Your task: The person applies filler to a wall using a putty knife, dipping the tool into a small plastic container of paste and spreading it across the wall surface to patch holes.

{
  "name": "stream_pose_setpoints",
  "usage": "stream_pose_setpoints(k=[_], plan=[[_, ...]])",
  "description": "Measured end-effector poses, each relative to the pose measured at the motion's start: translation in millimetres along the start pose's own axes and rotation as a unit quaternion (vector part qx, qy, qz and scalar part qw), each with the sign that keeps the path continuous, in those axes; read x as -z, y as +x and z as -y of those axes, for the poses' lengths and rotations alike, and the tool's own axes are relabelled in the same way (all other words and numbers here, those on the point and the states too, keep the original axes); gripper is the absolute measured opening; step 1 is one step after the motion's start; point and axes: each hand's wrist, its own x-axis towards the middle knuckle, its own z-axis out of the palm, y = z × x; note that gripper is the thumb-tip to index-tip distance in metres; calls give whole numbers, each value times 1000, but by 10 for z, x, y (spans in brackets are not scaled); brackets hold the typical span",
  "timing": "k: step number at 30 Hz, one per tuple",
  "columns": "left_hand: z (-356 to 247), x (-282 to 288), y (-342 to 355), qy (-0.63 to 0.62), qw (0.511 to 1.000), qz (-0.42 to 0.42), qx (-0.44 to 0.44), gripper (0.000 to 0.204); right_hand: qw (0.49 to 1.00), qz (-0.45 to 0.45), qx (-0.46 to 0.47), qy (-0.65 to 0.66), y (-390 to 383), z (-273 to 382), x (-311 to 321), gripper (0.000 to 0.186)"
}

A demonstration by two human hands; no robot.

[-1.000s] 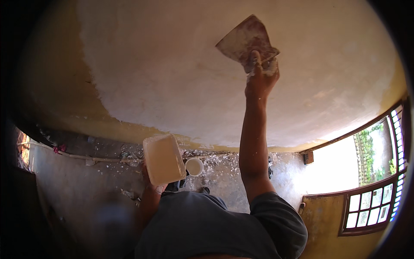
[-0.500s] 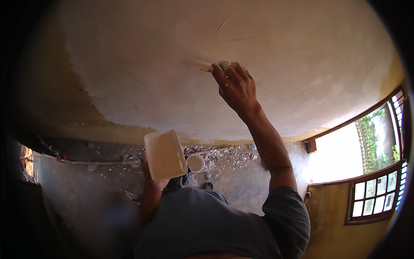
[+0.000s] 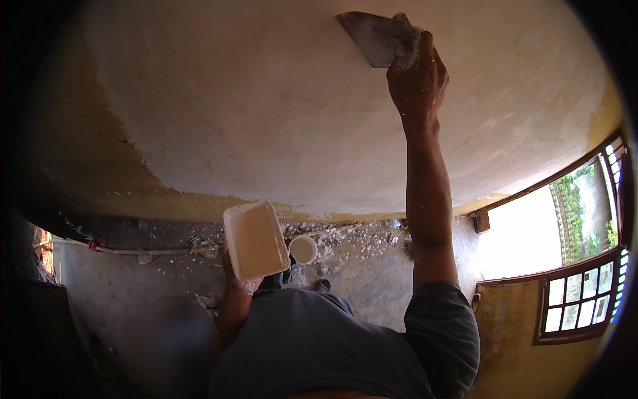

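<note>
High up at the wall (image 3: 266, 113), my right hand (image 3: 420, 80) is closed round a putty knife (image 3: 373, 38) with a wide, whitish-smeared blade. The blade lies at or very near the plastered surface; whether it touches, I cannot tell. Pale filler covers most of this wall, with bare yellow paint along its left and lower edges. Low on the left, my left hand (image 3: 247, 286) supports a rectangular cream tub (image 3: 256, 241) in front of my body. Pale material shows inside the tub, and most of the fingers are hidden behind and beneath it.
A round white bucket (image 3: 303, 250) stands on the grey floor (image 3: 359, 279) beside the tub. White flakes are scattered along the wall's foot. A long pole (image 3: 149, 252) lies at the left. To the right are a bright doorway (image 3: 522, 243) and a paned window (image 3: 578, 299).
My right hand has swung up and to the right, and the putty knife's blade now faces me broadly. Two raised streaks on the upper wall are gone. The tub has hardly moved.
</note>
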Motion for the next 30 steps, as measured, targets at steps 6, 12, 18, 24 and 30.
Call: stream_pose_setpoints(k=[6, 12, 18, 24, 30], plan=[[3, -56, -20, -20, 1000, 8, 10, 56, 993, -14, -114, 41, 98, -156, 159, 28], [13, -60, -19, 19, 1000, -9, 8, 56, 975, -88, -203, 16, 124, -312, 257, 29], [38, 47, -42, 0, 997, 77, -21, 57, 983, -40, -114, 139, -361, -517, 311, 24], [28, 84, -63, 3, 996, 90, 1, 57, 989, 127, 67, 31, -758, -191, 11, 27], [61, -4, -67, 1, 997, 71, 9, 57, 996, 87, -24, 25, -489, -361, 57, 22]])
